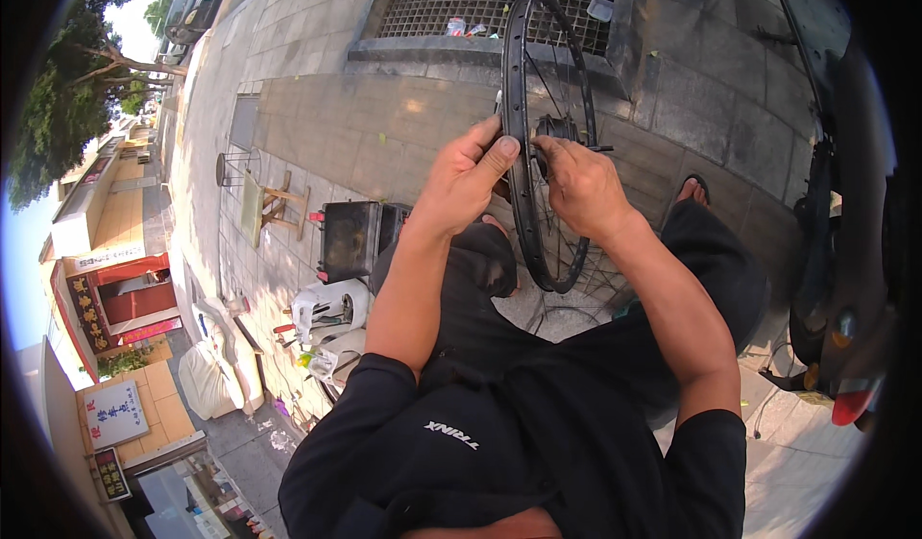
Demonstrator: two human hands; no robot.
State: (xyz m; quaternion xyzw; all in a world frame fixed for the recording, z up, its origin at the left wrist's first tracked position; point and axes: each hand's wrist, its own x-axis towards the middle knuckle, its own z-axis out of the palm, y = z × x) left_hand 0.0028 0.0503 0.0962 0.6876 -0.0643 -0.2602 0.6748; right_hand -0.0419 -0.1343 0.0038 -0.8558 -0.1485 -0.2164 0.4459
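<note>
holds a black wheel on edge just right of the frame's centre, reaching from near the top edge down to between the legs. grips its rim with the left hand, closed around it with the thumb laid on the outer face and the other fingers partly hidden behind. brings the right hand in from the other side, thumb and fingers drawn narrow together just beside the rim, near the hub; cannot tell of anything small pinched between them. wears a dark shirt and dark trousers, with a sandalled foot at right of centre. shows a dark box with red latches left of the wheel, and just below it a white tub with tools inside. shows a stool farther left, apart from the box. shows a dark grate at top centre, with a clear plastic tray lying on it. shows a tree and a parked car at upper left.
</note>
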